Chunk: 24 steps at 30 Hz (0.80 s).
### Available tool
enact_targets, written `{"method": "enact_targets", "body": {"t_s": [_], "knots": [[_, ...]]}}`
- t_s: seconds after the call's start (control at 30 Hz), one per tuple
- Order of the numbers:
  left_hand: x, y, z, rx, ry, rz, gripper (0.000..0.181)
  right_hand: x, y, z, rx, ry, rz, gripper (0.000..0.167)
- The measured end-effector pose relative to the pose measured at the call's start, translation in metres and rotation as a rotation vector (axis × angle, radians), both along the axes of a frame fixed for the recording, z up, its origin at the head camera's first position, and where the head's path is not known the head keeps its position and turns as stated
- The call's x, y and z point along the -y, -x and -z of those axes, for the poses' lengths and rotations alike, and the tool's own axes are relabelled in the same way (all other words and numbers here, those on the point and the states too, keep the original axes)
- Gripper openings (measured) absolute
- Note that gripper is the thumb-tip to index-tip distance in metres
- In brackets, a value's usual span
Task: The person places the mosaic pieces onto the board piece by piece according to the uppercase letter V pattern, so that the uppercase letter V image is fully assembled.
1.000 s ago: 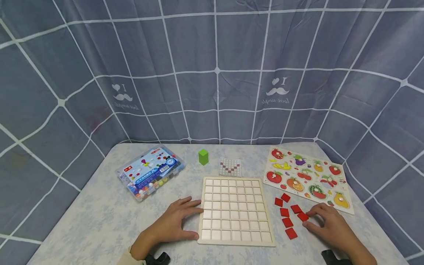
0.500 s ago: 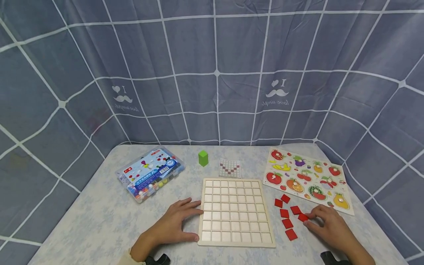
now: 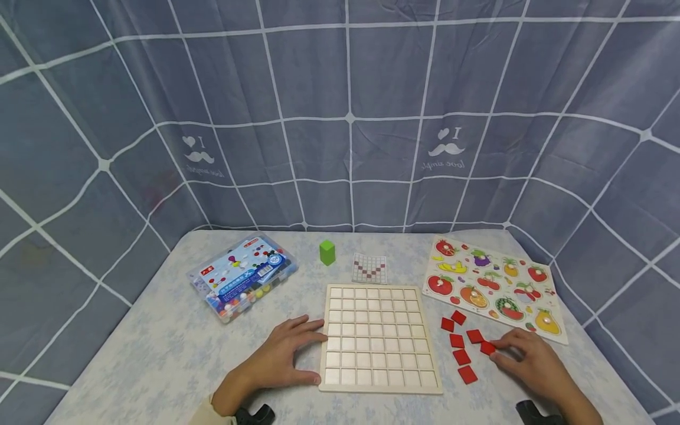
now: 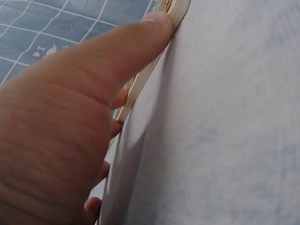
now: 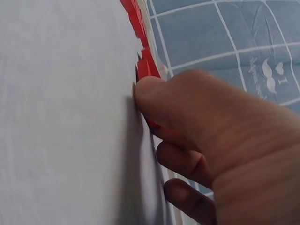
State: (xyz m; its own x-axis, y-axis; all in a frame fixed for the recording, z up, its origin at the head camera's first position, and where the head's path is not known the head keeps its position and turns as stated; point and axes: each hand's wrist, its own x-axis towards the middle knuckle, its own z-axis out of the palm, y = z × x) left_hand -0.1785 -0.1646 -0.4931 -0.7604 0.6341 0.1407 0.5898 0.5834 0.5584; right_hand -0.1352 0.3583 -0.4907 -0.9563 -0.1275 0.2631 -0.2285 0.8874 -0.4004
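Observation:
A wooden grid board (image 3: 379,339) of pale square cells lies flat in the middle of the table. My left hand (image 3: 281,355) touches its left edge with thumb and fingertips, fingers fairly straight; in the left wrist view the thumb (image 4: 140,40) presses the board's side. Right of the board, several loose red square tiles (image 3: 461,357) lie on the table. My right hand (image 3: 533,361) pinches the rightmost red tile (image 3: 487,347) between thumb and forefinger, at table level. In the right wrist view the thumb (image 5: 164,96) covers part of that tile.
Behind the board lies a small pattern card (image 3: 369,268) with a V of dark squares. A green block (image 3: 327,252) stands to its left. A clear case of coloured beads (image 3: 242,276) lies at the back left, a fruit puzzle board (image 3: 494,286) at the back right.

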Motion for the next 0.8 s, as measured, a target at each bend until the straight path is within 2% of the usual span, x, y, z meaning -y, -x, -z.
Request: {"method": "enact_targets", "body": {"t_s": [0.6, 0.8], "knots": [[-0.0004, 0.0, 0.0011, -0.031, 0.013, 0.001, 0.069, -0.0025, -0.0003, -0.0027, 0.109, 0.031, 0.056, 0.025], [-0.0004, -0.0007, 0.0013, -0.02, 0.006, 0.0, 0.07, -0.0028, -0.001, -0.0022, 0.042, 0.045, 0.045, 0.025]]}}
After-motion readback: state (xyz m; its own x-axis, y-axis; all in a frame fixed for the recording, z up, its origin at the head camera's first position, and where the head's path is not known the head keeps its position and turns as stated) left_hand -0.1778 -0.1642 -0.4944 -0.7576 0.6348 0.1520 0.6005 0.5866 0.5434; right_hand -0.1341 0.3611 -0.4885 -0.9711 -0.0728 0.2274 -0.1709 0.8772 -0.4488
